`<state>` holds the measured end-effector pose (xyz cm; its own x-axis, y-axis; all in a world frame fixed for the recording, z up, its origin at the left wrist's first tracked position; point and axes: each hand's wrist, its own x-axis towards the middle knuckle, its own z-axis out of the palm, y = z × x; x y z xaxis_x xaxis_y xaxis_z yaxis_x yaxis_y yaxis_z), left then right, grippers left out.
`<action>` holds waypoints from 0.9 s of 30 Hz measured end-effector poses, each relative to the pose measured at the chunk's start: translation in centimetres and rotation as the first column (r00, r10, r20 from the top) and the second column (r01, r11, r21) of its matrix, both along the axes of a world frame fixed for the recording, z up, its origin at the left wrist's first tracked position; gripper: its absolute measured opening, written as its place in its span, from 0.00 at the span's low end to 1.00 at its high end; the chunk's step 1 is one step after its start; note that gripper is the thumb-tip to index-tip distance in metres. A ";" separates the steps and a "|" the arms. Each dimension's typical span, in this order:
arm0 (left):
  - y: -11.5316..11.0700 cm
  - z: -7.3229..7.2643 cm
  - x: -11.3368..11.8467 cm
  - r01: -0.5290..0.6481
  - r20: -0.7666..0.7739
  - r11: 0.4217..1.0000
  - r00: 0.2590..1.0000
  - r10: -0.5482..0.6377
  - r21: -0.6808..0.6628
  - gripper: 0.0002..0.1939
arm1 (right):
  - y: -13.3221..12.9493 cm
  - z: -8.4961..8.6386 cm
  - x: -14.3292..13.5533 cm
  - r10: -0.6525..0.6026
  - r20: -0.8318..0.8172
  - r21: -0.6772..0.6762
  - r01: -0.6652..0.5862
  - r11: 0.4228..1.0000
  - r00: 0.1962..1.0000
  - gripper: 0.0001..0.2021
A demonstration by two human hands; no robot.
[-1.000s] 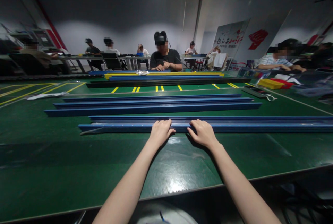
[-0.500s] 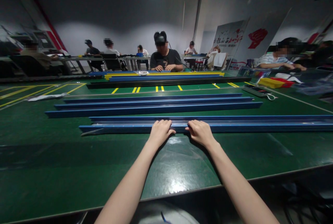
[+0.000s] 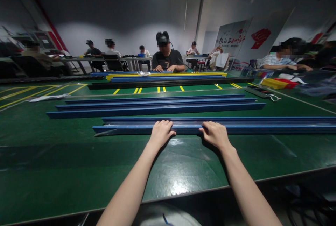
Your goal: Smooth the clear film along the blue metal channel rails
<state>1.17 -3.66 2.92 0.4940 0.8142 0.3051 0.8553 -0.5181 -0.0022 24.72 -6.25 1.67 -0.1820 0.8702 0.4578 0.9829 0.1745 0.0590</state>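
Observation:
A long blue U-shaped channel [image 3: 187,130] lies crosswise on the green table, running out of view at the right. Its near wall is gripped by my left hand [image 3: 162,133], fingers curled over the edge and thumb on the outer side. To the right, my right hand [image 3: 215,135] grips the same wall in a like way, with a bare stretch of channel between the two. At the left end, a thin clear strip [image 3: 106,132] sticks out along the near wall. My fingertips inside the channel are partly hidden.
Several blue channels [image 3: 157,108] lie parallel just beyond. Farther off are a black strip [image 3: 168,83], yellow strips [image 3: 183,74] and a phone-like device [image 3: 258,92]. A co-worker [image 3: 168,56] sits opposite. Yellow and red bins [image 3: 274,83] stand at the right.
The channel has slid to the right, its left end now closer to my left hand. My right hand has moved right with it, while my left hand has stayed in place.

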 end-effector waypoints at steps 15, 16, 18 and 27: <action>0.2 -0.4 0.0 -0.033 -0.007 0.999 0.999 0.033 -0.009 0.14 | 0.4 0.1 -2.4 0.178 0.001 0.073 -0.177 0.981 0.984 0.12; 0.2 -0.4 0.0 -0.034 -0.010 0.999 0.999 0.034 -0.005 0.14 | 0.4 0.1 -2.9 0.199 0.002 0.079 -0.198 0.977 0.980 0.12; 0.2 -0.4 0.0 -0.035 -0.013 0.999 0.999 0.035 0.003 0.14 | 0.6 -0.1 -3.6 0.226 0.008 0.077 -0.226 0.971 0.974 0.13; 0.0 -0.3 0.1 -0.030 -0.013 0.999 0.999 0.030 0.011 0.15 | 1.1 0.0 -3.2 0.219 -0.028 0.064 -0.217 0.974 0.975 0.14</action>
<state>1.29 -3.65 2.67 0.4735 0.8254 0.3075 0.8703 -0.4922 -0.0190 21.49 -5.16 1.69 -0.3474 0.7821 0.5173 0.9232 0.3820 0.0425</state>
